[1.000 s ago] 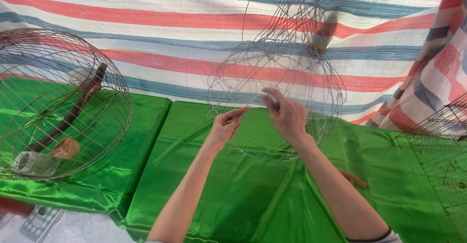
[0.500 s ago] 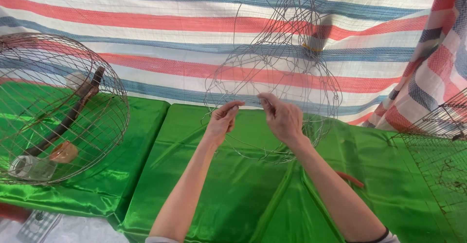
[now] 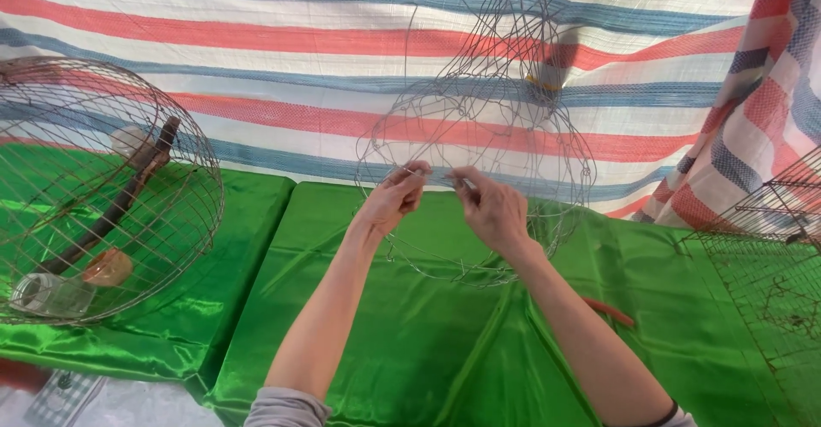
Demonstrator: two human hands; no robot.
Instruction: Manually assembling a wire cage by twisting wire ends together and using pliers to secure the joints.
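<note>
Above the green cloth (image 3: 428, 341): the wire frame (image 3: 479, 179) stands up, far side, in the middle.
Left hand (image 3: 395, 198): pinches a thin wire.
Right hand (image 3: 492, 211): pinches it too, just beside.
Wire between them: runs left to right.
Nearer hand: both touch it.

Only 1 view — a head-worn camera looking forward and slightly down along the person's own forearms, close to the wire frame (image 3: 479, 179) over the green cloth (image 3: 410, 341), facing the striped tarp (image 3: 256, 42) behind — nothing is shared.
</note>
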